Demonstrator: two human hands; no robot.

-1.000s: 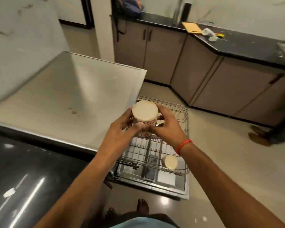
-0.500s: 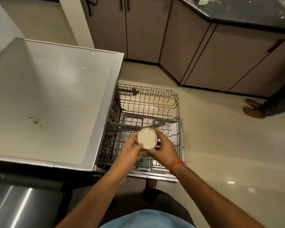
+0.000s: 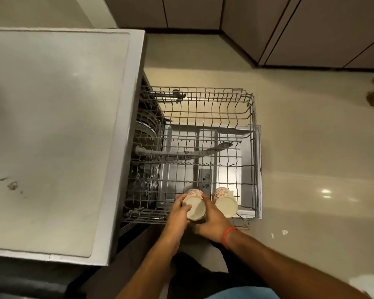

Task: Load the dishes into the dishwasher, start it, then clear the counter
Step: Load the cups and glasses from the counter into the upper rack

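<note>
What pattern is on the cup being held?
Small reddish-pink floral print on white, with a plain cream base; the cup shows in the head view.

head cam | steep down, close | over dishwasher rack (image 3: 252, 117)

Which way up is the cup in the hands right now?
Upside down: the cup shows its plain flat base to the camera, both hands round it, beside another inverted cup in the rack.
</note>
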